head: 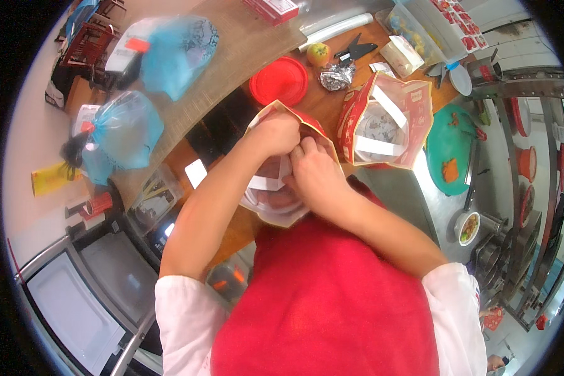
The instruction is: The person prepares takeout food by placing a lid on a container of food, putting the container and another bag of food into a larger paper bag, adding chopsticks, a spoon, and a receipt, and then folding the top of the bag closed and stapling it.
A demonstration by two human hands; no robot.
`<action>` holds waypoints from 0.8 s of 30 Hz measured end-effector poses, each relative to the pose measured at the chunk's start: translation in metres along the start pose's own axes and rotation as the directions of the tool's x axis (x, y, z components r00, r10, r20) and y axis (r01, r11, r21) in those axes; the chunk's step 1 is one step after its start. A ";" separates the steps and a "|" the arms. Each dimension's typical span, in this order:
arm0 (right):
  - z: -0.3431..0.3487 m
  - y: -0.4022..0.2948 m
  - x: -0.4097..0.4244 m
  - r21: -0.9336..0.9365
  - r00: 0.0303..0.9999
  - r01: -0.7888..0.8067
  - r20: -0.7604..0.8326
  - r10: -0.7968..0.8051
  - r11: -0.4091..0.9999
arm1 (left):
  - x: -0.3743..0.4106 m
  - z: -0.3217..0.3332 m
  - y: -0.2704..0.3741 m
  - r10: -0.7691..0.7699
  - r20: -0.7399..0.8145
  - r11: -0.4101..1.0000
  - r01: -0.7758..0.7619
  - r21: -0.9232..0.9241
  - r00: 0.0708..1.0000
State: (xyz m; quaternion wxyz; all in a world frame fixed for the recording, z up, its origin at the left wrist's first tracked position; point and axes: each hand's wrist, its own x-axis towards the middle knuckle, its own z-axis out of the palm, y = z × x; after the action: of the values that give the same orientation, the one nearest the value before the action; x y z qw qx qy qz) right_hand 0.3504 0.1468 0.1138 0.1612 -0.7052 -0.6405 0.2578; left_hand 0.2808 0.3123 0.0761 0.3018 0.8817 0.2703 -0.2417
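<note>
Both my hands are in the mouth of a red paper bag with a pale lining (317, 123), just in front of my red apron (329, 291). My left hand (279, 134) is curled near the far rim, its fingertips hidden. My right hand (315, 167) reaches in beside it with bent fingers. Below them in the bag are a white handle strip (268, 182) and a round clear-lidded container (263, 199). What my fingers pinch is hidden. To the right stands a second red paper bag (420, 124), with white handle strips (387, 105) across its mouth and a round container (380, 127) inside.
Beyond the bags lie a red round lid (278, 81), a tomato (318, 54) and crumpled foil (337, 76). At right, a knife (471, 181) lies by a green cutting board (444, 160), near a food bowl (467, 228). Tied blue plastic bags (127, 129) stand on the left counter.
</note>
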 end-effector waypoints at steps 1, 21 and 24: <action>-0.002 0.000 0.000 0.016 1.000 0.001 0.001 -0.001 1.000 | 0.005 -0.003 0.003 -0.028 0.082 1.000 0.027 0.005 0.996; -0.053 -0.005 -0.028 0.219 0.976 -0.219 0.050 0.214 0.951 | 0.027 -0.015 0.007 -0.132 0.313 0.968 0.191 -0.165 0.941; -0.076 -0.008 -0.034 0.037 0.984 -0.159 -0.080 0.161 0.987 | 0.006 -0.034 0.016 -0.131 0.373 0.952 0.222 -0.211 0.918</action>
State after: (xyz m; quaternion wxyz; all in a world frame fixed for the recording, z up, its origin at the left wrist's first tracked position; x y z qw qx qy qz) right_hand 0.3852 0.1217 0.1857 0.1771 -0.7619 -0.5705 0.2503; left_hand 0.3045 0.3265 0.1029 0.4308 0.7503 0.3186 -0.3874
